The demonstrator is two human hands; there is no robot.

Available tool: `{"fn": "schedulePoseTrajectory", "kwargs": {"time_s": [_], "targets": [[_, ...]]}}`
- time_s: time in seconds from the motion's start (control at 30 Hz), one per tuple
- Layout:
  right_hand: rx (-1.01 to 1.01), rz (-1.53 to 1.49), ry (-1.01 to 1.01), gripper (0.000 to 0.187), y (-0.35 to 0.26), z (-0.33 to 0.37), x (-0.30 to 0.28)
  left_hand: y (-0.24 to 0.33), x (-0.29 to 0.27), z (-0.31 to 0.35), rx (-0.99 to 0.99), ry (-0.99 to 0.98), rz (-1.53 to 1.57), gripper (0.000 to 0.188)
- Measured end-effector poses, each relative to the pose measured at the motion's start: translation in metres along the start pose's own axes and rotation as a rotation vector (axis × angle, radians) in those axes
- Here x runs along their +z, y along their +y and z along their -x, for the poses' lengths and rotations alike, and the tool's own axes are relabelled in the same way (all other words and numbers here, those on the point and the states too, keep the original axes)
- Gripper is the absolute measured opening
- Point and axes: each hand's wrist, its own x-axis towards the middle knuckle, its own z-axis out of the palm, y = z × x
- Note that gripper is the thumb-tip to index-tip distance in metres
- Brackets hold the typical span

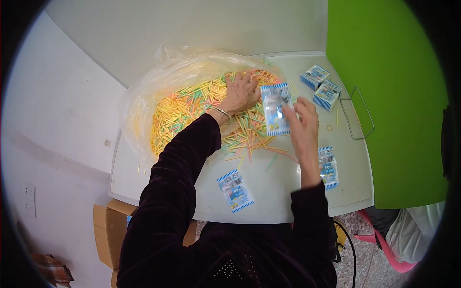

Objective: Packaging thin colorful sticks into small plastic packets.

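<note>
Presently, blue-striped packet (275, 106) at 2 o'clock from mid-view, its side edge pinched by the right hand (304, 127). Left hand (238, 92) at 12, palm down on coloured sticks (173, 115) in a clear bag (137, 110); grip on any, cannot tell. On table (269, 194): flat packet (236, 192) at 6, two blue packs (327, 96) farther out at 2.

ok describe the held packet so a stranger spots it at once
On the white table, find the big clear bag of colourful sticks. At its right side is a blue-and-white packet, the only one in the right hand.
</note>
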Motion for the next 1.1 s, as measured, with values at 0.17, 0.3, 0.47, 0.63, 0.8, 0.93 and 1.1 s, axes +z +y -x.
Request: {"fn": "schedulePoseTrajectory", "kwargs": {"time_s": [0.17, 0.3, 0.47, 0.63, 0.8, 0.93, 1.1], "targets": [[0.086, 0.318, 0.004, 0.029, 0.052, -0.063, 0.05, -0.018, -0.012, 0.013, -0.055, -0.05, -0.029, 0.025], [0.027, 0.446, 0.039, 0.028, 0.07, -0.082, 0.09, -0.05, -0.015, 0.033, -0.108, -0.057, 0.062, 0.018], [0.061, 0.322, -0.067, 0.023, 0.116, -0.091, 0.116, -0.046, -0.042, 0.045, -0.165, -0.166, 0.002, 0.017], [-0.117, 0.139, 0.05, 0.023, 0.094, -0.085, 0.132, -0.053, -0.047, 0.057, -0.153, -0.192, -0.054, 0.021], [0.048, -0.443, -0.179, 0.02, 0.042, -0.073, 0.14, -0.05, -0.042, 0.064, -0.143, -0.077, -0.041, 0.041], [-0.008, -0.476, -0.413, 0.019, -0.003, -0.053, 0.14, -0.057, -0.037, 0.063, -0.187, -0.109, -0.007, 0.041], [-0.047, -0.489, -0.465, 0.02, -0.027, -0.032, 0.14, -0.083, -0.009, 0.069, -0.018, -0.335, 0.361, 0.031]]}}
